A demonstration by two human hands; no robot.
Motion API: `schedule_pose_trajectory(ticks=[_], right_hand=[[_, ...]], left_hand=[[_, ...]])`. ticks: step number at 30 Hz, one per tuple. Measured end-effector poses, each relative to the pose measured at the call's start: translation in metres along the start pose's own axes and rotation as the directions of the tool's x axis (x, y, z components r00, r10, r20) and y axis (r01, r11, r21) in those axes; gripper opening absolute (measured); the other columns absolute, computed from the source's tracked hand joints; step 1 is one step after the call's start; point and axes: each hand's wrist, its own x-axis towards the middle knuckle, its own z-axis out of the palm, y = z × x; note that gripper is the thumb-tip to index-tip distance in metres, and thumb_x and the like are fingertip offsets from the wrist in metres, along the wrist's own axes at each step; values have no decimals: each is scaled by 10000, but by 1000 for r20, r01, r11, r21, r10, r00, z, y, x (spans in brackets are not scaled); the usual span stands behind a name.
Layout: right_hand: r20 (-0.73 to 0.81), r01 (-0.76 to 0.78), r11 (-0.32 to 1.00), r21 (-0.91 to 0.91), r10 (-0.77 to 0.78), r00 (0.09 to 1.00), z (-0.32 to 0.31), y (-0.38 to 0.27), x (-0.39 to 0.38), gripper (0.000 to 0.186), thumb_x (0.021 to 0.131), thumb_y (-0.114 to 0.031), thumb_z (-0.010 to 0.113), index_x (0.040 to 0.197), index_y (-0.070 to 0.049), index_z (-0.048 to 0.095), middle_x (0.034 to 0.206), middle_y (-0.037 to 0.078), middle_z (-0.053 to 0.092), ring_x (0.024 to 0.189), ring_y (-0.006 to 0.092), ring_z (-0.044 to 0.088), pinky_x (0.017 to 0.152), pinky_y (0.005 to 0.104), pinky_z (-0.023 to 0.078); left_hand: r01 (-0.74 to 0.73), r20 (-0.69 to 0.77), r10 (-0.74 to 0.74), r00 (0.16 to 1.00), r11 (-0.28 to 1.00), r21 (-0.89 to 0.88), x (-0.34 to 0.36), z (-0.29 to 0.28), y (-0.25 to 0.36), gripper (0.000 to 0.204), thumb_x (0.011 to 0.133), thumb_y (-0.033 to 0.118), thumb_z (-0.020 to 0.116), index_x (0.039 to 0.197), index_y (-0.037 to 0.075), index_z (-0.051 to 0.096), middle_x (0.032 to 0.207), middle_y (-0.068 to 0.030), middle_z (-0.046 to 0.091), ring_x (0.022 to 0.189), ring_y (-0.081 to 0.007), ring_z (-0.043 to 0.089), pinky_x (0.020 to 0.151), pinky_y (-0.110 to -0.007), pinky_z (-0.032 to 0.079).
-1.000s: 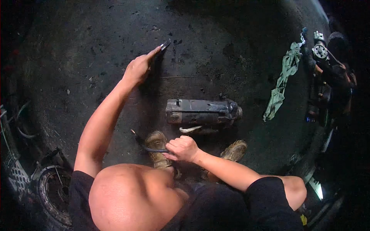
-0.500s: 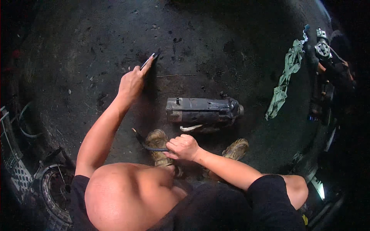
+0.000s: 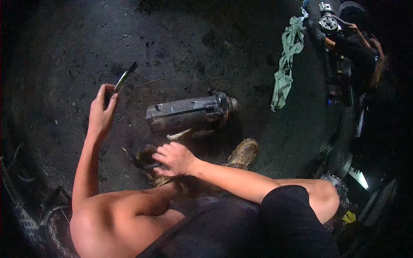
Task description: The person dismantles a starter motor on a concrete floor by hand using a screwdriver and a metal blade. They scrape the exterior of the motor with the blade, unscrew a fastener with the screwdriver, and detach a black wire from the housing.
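My left hand (image 3: 102, 111) is closed around a slim brush (image 3: 122, 81) with a shiny handle and a dark tip, held over the floor. My right hand (image 3: 175, 158) is above my shoes, thumb and fingers apart. Beside its fingertips lies a black cable (image 3: 137, 161) with a pale end, partly hidden by the hand; it does not look gripped. In front of my shoes a dark cylindrical motor (image 3: 187, 112), seemingly a starter motor, lies on its side. A pale strip (image 3: 179, 134) sticks out along its near side.
A thin rod (image 3: 155, 81) lies beyond the motor. To the right, a crumpled green cloth (image 3: 286, 64) is on the dark floor (image 3: 241, 56). Another person's arms (image 3: 352, 47) are at the far right by a metal part with a pulley (image 3: 328, 22). A wheel (image 3: 58, 228) stands at lower left.
My left hand has lifted the brush from low over the floor and drawn it back. My right hand's fingers have loosened from the black cable. The whole view has shifted and turned.
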Motion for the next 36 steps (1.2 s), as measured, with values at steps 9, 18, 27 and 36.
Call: schedule_pose_trajectory(ticks=[9, 18, 27, 36], right_hand=[[-144, -218, 345, 913, 771, 620, -47, -34, 78, 448, 1068, -362, 554, 1335, -3, 555, 1270, 169, 592, 1199, 272, 580, 1059, 407, 439], [-121, -384, 414, 825, 794, 596, -85, 14, 92, 396, 1128, -349, 429, 1024, -30, 639, 943, 77, 713, 863, 189, 674, 800, 356, 547], [296, -531, 769, -356, 632, 717, -285, 44, -6, 285, 1046, -318, 536, 1064, -36, 576, 810, 236, 681, 834, 477, 678, 732, 562, 521], [382, -411, 684, -603, 700, 604, -268, 17, -13, 581, 1004, -226, 613, 1527, -141, 377, 820, 249, 693, 788, 461, 693, 701, 543, 557]], left_hand=[[80, 176, 12, 984, 858, -508, -32, 1, 77, 250, 997, 71, 519, 1243, 27, 515, 1003, -53, 620, 883, -143, 585, 781, -297, 493], [-242, 211, 359, 909, 868, -434, -59, 31, 92, 498, 943, 67, 662, 1415, 57, 503, 1265, -148, 590, 1230, -314, 597, 1054, -416, 465], [-175, 150, 234, 961, 928, -328, -47, -6, 64, 318, 952, 56, 629, 1268, 18, 639, 1026, -101, 615, 983, -220, 611, 925, -353, 480], [-274, 52, 295, 954, 931, -241, -60, -7, 52, 325, 931, 37, 640, 1255, 48, 645, 1011, -114, 616, 923, -257, 635, 811, -363, 513]])
